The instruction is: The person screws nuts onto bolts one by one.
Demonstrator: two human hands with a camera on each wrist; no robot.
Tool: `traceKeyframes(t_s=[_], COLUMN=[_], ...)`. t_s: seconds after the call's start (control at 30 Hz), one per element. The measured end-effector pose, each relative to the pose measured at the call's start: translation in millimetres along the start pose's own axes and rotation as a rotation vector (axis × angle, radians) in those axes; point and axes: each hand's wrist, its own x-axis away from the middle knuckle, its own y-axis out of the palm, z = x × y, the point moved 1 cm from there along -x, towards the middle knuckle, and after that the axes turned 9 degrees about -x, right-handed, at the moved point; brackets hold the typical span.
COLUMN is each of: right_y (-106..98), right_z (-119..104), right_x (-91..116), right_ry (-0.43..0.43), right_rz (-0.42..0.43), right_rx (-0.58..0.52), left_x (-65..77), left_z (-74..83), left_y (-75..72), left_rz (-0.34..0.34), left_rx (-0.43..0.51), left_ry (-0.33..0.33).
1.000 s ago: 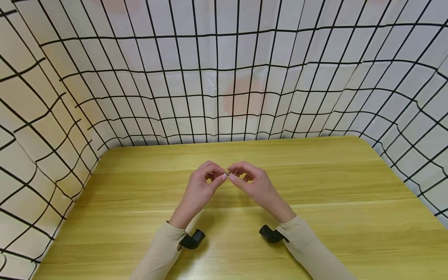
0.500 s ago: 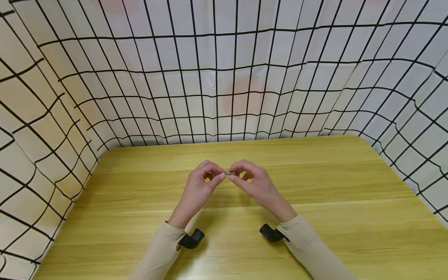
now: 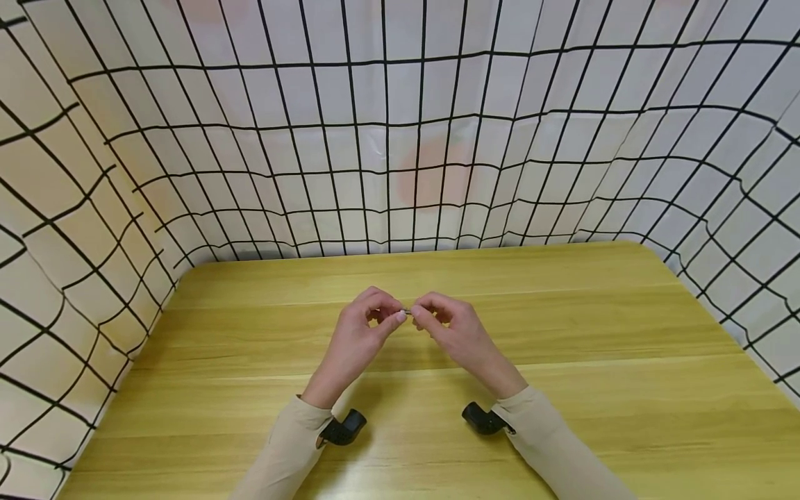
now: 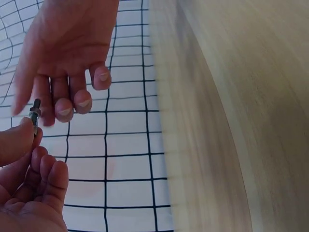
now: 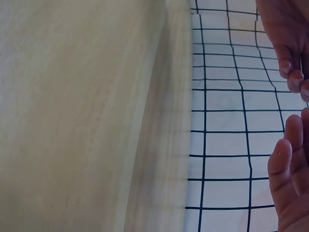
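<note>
Metal bolt-like piece (image 4: 35,113), with a dark tip and a wider collar, pinched between the thumb and forefinger of the left hand (image 3: 357,332); it lies just below the centre of the frame in the head view, and tip upward at the left edge in the left wrist view. The right hand (image 3: 459,330) faces it from right of centre, thumb and forefinger apart on either side of the tip in the left wrist view, its grip loose; whether either digit touches the metal cannot be told. Both hands are above the yellowish wooden table (image 3: 631,326), which fills the lower part of the head view. Beige sleeves (image 3: 556,444) enter from the bottom edge, with a black device (image 3: 344,428) at each wrist. White backdrop (image 3: 370,153) with black grid lines occupies the upper frame and both sides.
</note>
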Motion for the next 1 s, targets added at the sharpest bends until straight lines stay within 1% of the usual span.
traceKeyframes(t_s=[0.07, 0.13, 0.33, 0.37, 0.43, 0.5, 0.6, 0.67, 0.83, 1.0], right_y=[0, -1, 0, 0, 0, 0, -1, -1, 0, 1], right_z=[-1, -4, -32, -34, -29, -20, -7, -2, 0, 0], right_x=[0, 0, 0, 0, -1, -2, -2, -2, -1, -1], right_ry=[0.001, -0.014, -0.158, -0.176, -0.188, -0.179, -0.136, -0.117, -0.093, -0.048], right_rz=[-0.001, -0.001, -0.007, -0.008, -0.002, 0.004, 0.01, 0.004, -0.012, -0.01], right_rx=[0.011, 0.015, 0.026, 0.031, 0.048, 0.065, 0.079, 0.076, 0.06, 0.049], left_x=[-0.1, -0.1, -0.6, -0.6, -0.4, -0.3, 0.0, 0.1, -0.2, -0.2], left_z=[-0.2, -0.6, -1.9, -2.1, -2.4, -2.3, -2.4, -2.4, -2.9, -2.6], left_y=[-0.2, -0.7, -1.6, -1.7, -1.9, -2.0, -2.2, -2.2, -1.7, -0.9], left_rz=[-0.002, 0.0, 0.007, 0.007, 0.008, 0.009, 0.012, 0.015, 0.016, 0.011], left_rx=[-0.005, -0.01, -0.018, -0.017, -0.014, -0.01, -0.007, -0.009, -0.011, -0.006], left_ry=[-0.001, 0.0, -0.002, -0.002, -0.001, -0.002, -0.001, -0.001, 0.0, 0.005])
